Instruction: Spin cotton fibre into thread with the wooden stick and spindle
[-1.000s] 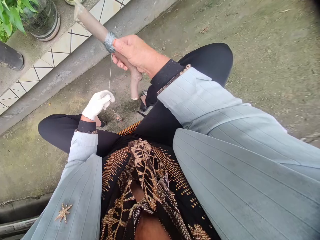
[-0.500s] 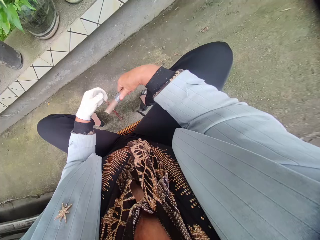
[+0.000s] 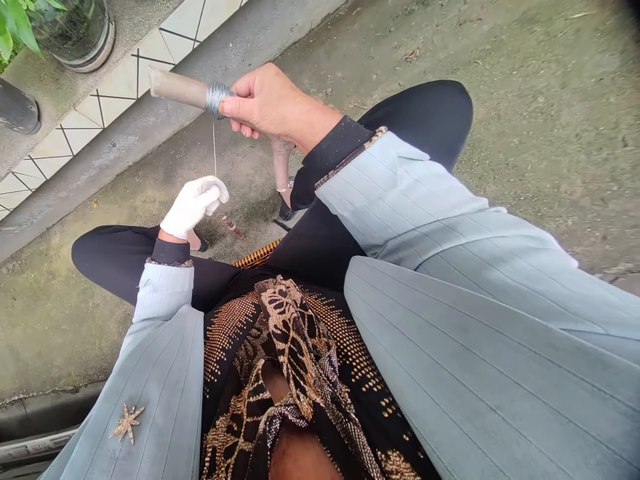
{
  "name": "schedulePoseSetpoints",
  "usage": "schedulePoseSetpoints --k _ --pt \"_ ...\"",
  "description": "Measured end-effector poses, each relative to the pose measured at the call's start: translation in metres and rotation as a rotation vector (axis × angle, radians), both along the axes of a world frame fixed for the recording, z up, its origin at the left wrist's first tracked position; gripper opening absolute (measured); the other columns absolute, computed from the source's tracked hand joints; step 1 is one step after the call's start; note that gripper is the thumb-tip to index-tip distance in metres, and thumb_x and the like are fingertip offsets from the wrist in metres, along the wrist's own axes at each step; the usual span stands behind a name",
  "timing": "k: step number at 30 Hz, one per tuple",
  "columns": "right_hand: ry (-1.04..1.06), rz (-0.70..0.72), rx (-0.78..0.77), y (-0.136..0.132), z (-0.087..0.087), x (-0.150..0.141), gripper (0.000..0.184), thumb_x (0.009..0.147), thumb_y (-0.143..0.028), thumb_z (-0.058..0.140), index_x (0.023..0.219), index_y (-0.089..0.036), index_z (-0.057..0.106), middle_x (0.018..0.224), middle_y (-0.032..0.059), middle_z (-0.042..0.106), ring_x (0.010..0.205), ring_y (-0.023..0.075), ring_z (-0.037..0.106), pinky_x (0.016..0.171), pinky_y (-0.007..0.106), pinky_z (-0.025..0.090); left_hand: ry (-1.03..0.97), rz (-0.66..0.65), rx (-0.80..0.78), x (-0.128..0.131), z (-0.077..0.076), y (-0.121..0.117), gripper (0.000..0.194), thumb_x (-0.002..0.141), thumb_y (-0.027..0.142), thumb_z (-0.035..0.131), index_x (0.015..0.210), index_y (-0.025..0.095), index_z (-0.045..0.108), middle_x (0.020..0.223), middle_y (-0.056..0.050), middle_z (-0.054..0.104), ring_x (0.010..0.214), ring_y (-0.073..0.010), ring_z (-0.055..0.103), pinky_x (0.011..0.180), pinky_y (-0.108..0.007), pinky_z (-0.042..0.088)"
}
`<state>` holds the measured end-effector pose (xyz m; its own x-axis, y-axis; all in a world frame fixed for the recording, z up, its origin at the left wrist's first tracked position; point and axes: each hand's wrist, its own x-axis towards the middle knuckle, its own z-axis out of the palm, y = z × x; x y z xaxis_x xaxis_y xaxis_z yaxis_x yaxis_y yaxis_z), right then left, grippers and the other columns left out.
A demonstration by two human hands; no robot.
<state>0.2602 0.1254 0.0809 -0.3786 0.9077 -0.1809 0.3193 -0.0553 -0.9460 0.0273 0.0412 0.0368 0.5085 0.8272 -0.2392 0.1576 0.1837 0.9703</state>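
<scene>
My right hand (image 3: 265,100), bare, grips one end of a pale grey-brown tube (image 3: 180,89) that points left, out over the concrete kerb. Thin silvery wire (image 3: 217,100) is wound around the tube beside my fingers. From this winding a single strand (image 3: 215,147) runs straight down to my left hand (image 3: 195,205). That hand wears a white glove, and its fingers are closed on the strand. Just below the glove, a small reddish-brown rod-like object (image 3: 233,227) shows near the ground; whether it hangs or lies there I cannot tell.
My knees are spread over a concrete floor (image 3: 540,133). A kerb (image 3: 150,137) with white tiles (image 3: 120,77) runs across the upper left. Above it stand a glass plant pot (image 3: 75,33) and a dark cylinder (image 3: 17,110). Part of an orange-and-black patterned item (image 3: 257,255) shows between my legs.
My right hand has risen up and away from the left with the tube, which has swung to point left. The strand between the hands is longer and taut. The left hand has shifted slightly right.
</scene>
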Motion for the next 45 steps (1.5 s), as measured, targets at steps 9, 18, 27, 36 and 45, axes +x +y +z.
schedulePoseSetpoints --k 9,18,27,36,45 --pt "-0.626 0.815 -0.136 0.004 -0.017 -0.001 0.029 0.097 -0.041 0.079 0.089 -0.013 0.076 0.069 0.0007 0.061 0.076 0.0172 0.059 0.079 0.032 0.041 0.105 0.072 0.044 -0.016 0.012 0.004 0.04 0.085 0.061 0.079 0.072 0.024 0.07 0.062 -0.004 0.058 0.05 -0.0127 0.037 0.047 -0.03 0.025" --pt "-0.358 1.009 -0.224 0.001 -0.016 -0.002 0.034 0.098 -0.045 0.077 0.088 -0.012 0.076 0.069 -0.0041 0.061 0.067 0.0091 0.057 0.076 0.026 0.043 0.094 0.052 0.044 -0.012 0.004 0.007 0.048 0.084 0.067 0.08 0.078 0.02 0.068 0.066 -0.002 0.062 0.051 -0.0102 0.042 0.048 -0.028 0.029" --pt "0.477 0.077 -0.129 -0.003 0.008 -0.002 0.047 0.114 -0.04 0.056 0.076 -0.013 0.061 0.06 -0.0025 0.058 0.047 0.0055 0.047 0.043 0.021 0.035 0.021 0.16 0.036 0.003 -0.005 0.002 0.056 0.09 0.077 0.069 0.086 0.021 0.066 0.052 0.007 0.041 0.045 -0.0097 0.035 0.046 -0.027 0.03" --pt "-0.456 0.077 0.1 0.004 0.007 0.001 0.043 0.098 -0.034 0.073 0.07 -0.021 0.044 0.072 -0.0015 0.048 0.065 0.0109 0.035 0.063 0.029 0.025 -0.007 0.008 0.003 0.008 0.015 -0.006 0.055 0.087 0.072 0.077 0.081 0.018 0.071 0.058 0.001 0.049 0.047 -0.0088 0.034 0.045 -0.027 0.028" --pt "-0.723 0.726 -0.11 -0.001 -0.009 -0.002 0.033 0.099 -0.037 0.078 0.076 -0.016 0.07 0.053 -0.0071 0.056 0.054 0.0098 0.044 0.062 0.026 0.03 0.093 0.093 0.039 -0.01 0.026 -0.004 0.04 0.089 0.058 0.078 0.076 0.021 0.068 0.065 -0.004 0.055 0.05 -0.0114 0.038 0.047 -0.03 0.031"
